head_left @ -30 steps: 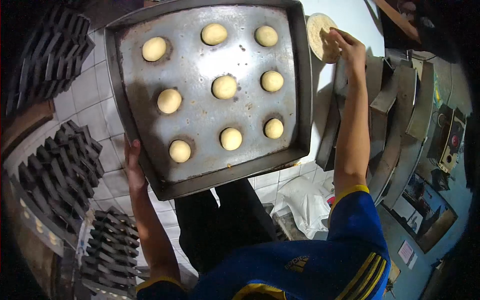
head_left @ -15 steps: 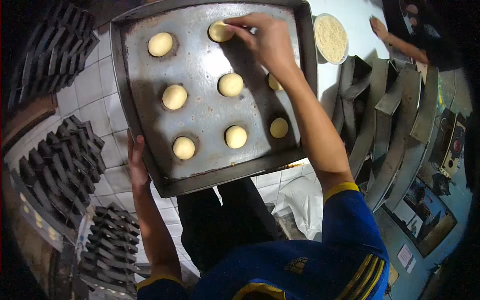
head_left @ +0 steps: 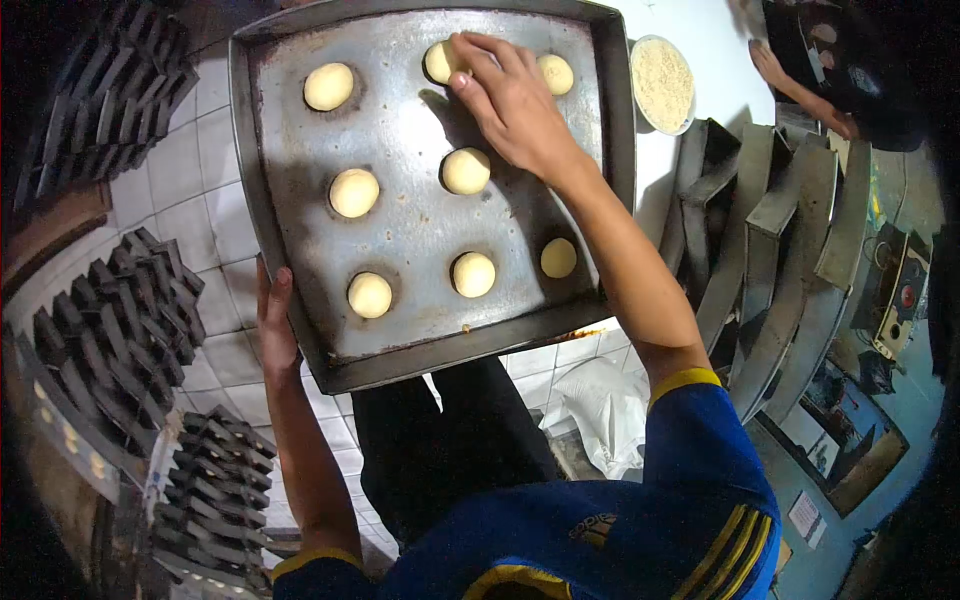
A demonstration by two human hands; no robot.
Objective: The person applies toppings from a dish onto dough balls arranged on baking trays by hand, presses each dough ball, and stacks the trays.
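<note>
Touching one dough ball [head_left: 439,62] of eight visible — right hand [head_left: 519,118], one tray [head_left: 410,235].

Metal tray [head_left: 415,235], dough balls [head_left: 466,171] spaced across it, white tabletop [head_left: 715,70], bowl [head_left: 687,124] of crumbs [head_left: 662,82] on top

right hand [head_left: 515,112] off bowl [head_left: 676,132], onto dough ball [head_left: 440,62]

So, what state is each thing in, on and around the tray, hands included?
Tray: face up, loaded.
Dough balls: round, spaced apart, eight visible.
Bowl: holding pale crumbs.
Right hand: fingertips at the top-middle ball, grip unclear.
Left hand: against the tray's left side, grip partly hidden.
White sack: creased.
Other person's hand: apart from the tray.
</note>
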